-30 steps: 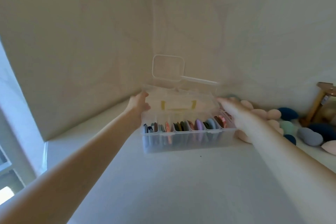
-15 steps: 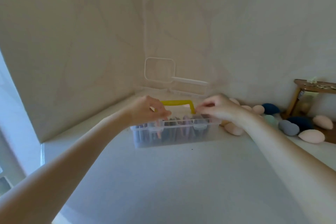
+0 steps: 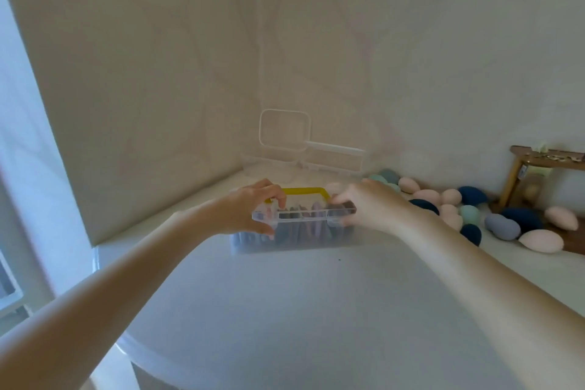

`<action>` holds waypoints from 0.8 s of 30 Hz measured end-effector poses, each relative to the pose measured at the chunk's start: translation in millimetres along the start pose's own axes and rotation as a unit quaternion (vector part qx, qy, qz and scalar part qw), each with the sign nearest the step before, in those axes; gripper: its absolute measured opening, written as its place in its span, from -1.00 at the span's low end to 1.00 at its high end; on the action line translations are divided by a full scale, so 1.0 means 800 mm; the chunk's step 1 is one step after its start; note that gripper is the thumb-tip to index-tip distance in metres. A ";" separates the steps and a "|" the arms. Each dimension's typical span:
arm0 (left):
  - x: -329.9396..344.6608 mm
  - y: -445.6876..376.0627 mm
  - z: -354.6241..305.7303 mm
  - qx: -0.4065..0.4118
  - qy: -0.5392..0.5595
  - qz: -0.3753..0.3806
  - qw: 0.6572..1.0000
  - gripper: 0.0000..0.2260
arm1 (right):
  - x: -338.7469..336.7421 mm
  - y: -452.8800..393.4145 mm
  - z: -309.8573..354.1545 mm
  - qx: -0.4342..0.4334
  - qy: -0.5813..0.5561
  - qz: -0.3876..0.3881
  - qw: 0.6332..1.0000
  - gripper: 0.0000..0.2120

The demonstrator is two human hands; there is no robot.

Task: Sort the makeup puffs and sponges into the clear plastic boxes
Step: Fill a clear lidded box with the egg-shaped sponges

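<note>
Both hands pinch the box's lid: left hand (image 3: 250, 210) at 9 o'clock, right hand (image 3: 370, 204) at 3. Box (image 3: 294, 239) of puffs (image 3: 304, 229) looks ready to latch; next, sponges (image 3: 503, 226).

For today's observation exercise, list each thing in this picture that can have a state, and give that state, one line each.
Clear plastic box: filled with puffs, lid down
Yellow handle: raised
Left hand: grips the lid's left front latch
Right hand: grips the right latch
Second clear box: open at the wall
Makeup sponges: loose, unsorted

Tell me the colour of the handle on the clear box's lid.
Yellow handle, seen in the head view.
</note>
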State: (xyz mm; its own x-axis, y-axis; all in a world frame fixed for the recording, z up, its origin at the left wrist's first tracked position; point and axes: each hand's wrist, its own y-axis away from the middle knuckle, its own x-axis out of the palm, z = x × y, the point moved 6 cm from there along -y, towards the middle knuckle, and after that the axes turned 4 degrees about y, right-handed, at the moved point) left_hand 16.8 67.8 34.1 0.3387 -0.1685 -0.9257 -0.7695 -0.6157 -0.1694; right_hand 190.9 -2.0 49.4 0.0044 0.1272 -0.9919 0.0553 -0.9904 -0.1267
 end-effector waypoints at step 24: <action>-0.057 -0.053 0.148 -0.126 -0.196 0.004 0.972 -0.71 | 0.044 -0.158 0.069 -0.003 0.067 -0.108 0.992 -0.65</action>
State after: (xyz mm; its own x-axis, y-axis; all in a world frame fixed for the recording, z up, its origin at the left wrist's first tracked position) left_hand -30.1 192.3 43.1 0.0628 0.1022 -0.9928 -0.5967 -0.7935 -0.1194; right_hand 129.2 124.3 30.0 0.1252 0.3421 -0.9313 0.0755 -0.9392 -0.3349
